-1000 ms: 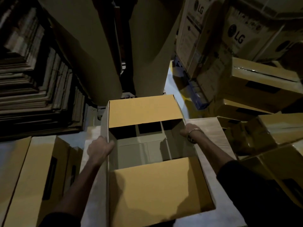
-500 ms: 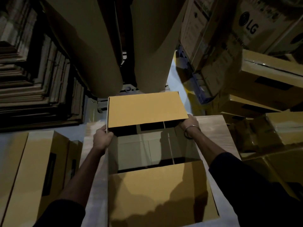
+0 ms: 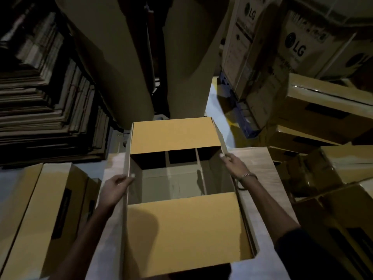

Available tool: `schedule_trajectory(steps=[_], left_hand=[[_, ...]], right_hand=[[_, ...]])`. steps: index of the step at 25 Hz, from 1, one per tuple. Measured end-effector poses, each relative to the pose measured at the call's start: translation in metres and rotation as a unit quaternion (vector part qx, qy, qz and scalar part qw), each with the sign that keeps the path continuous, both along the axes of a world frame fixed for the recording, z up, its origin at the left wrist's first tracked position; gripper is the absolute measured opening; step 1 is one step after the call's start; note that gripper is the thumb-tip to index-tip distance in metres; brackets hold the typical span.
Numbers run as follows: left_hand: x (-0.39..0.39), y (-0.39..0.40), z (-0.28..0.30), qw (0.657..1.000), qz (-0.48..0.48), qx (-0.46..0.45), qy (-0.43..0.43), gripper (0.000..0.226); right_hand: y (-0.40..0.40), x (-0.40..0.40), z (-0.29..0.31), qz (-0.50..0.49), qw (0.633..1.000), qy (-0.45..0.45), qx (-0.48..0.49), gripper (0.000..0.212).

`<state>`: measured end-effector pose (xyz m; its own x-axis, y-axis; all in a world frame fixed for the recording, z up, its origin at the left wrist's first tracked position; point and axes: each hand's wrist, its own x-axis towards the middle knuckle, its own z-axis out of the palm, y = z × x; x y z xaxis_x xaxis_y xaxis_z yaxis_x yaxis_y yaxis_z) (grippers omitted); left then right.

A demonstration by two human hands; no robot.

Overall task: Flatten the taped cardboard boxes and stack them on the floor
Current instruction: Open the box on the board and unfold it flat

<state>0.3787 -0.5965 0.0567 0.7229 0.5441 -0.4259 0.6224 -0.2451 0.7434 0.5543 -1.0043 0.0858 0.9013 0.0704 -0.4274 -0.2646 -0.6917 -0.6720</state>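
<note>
An open brown cardboard box [image 3: 182, 229] stands in front of me with its far and near flaps folded partly over the opening. Its inside is bare apart from the bottom flaps. My left hand [image 3: 115, 188] grips the left wall's top edge, thumb inside. My right hand [image 3: 235, 164], with a bracelet on the wrist, pinches the right wall's top edge near the far corner. The box rests on flat pale cardboard sheets [image 3: 258, 168] on the floor.
A closed box [image 3: 40, 215] lies at the left. Several boxes [image 3: 331, 170] crowd the right, with LG cartons [image 3: 296, 49] behind them. A tall stack of flattened cardboard [image 3: 40, 93] fills the far left. Two large paper rolls [image 3: 121, 57] stand straight ahead.
My left hand slid back toward me along the left edge and now grips it. My right hand stays at the far right corner. The box sits slightly squarer.
</note>
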Motion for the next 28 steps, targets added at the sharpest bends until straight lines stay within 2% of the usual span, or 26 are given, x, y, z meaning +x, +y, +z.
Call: schedule_trajectory(steps=[2, 3, 5, 7, 9, 12, 14, 16, 19, 21, 23, 25, 26, 28], left_hand=[[-0.060, -0.019, 0.015, 0.996, 0.033, -0.086, -0.010, 0.024], [-0.089, -0.028, 0.020, 0.993, 0.038, -0.114, -0.009, 0.022], [-0.135, -0.050, 0.032, 0.987, 0.034, -0.159, 0.007, 0.032], [-0.163, -0.078, 0.033, 0.986, 0.033, -0.165, 0.017, 0.042], [-0.177, -0.106, 0.034, 0.985, 0.025, -0.168, -0.005, 0.048], [-0.187, -0.125, 0.013, 0.998, 0.017, -0.048, -0.042, 0.064], [-0.190, -0.131, 0.002, 0.998, 0.001, 0.062, -0.020, 0.079], [-0.185, -0.138, 0.005, 0.994, 0.016, 0.108, -0.004, 0.079], [-0.165, -0.146, 0.024, 0.974, -0.018, 0.211, -0.082, 0.076], [-0.137, -0.145, 0.026, 0.943, -0.098, 0.299, -0.104, 0.077], [-0.104, -0.147, 0.028, 0.919, -0.184, 0.341, -0.071, 0.075], [-0.079, -0.153, 0.025, 0.909, -0.256, 0.329, -0.015, 0.074], [-0.072, -0.156, 0.021, 0.904, -0.280, 0.325, 0.002, 0.072], [-0.073, -0.158, 0.027, 0.896, -0.288, 0.339, 0.001, 0.066]], right_hand=[[-0.030, -0.052, 0.000, -0.036, 0.998, 0.008, 0.052, 0.042], [-0.041, -0.078, -0.001, -0.043, 0.997, 0.016, 0.060, 0.044], [-0.057, -0.129, 0.000, -0.037, 0.996, 0.040, 0.069, 0.047], [-0.063, -0.171, 0.005, -0.022, 0.993, 0.058, 0.096, 0.048], [-0.065, -0.201, 0.000, 0.008, 0.996, 0.028, 0.080, 0.052], [-0.061, -0.223, -0.026, 0.004, 0.999, -0.032, 0.018, 0.071], [-0.059, -0.221, -0.033, 0.003, 0.999, -0.027, -0.027, 0.078], [-0.055, -0.215, -0.024, 0.012, 0.997, -0.045, -0.064, 0.082], [-0.038, -0.197, 0.003, 0.047, 0.967, -0.201, -0.147, 0.081], [-0.015, -0.177, 0.015, 0.138, 0.938, -0.255, -0.188, 0.069], [0.010, -0.159, 0.017, 0.239, 0.929, -0.199, -0.201, 0.068], [0.024, -0.146, 0.013, 0.301, 0.924, -0.106, -0.211, 0.070], [0.025, -0.143, 0.013, 0.312, 0.922, -0.081, -0.214, 0.068], [0.019, -0.147, 0.027, 0.299, 0.931, -0.099, -0.184, 0.058]])
